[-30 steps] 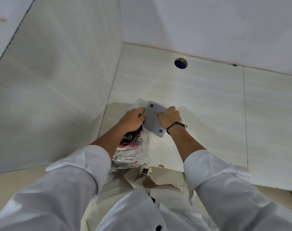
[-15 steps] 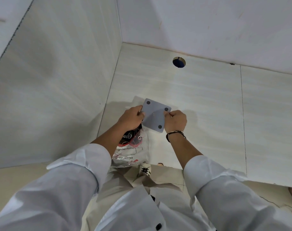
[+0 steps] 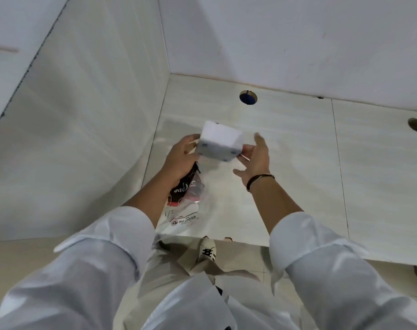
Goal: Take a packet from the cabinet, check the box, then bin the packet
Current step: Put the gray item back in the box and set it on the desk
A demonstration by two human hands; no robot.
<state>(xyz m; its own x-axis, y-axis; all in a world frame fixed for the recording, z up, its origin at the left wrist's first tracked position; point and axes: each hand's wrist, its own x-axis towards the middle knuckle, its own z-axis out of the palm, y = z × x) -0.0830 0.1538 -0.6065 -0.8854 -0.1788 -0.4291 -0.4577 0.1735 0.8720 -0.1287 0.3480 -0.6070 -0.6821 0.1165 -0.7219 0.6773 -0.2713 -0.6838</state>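
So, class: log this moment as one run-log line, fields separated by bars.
step: check box | left hand: holds box and packet | right hand: fingers spread, touching box edge | place: inside cabinet | binning: not yet

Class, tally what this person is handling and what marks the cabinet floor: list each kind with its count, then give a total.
Boxes: 1, the white box
Packets: 1, the plastic packet
Holes in the cabinet floor: 2, the blue-filled hole and the dark hole
Total: 4
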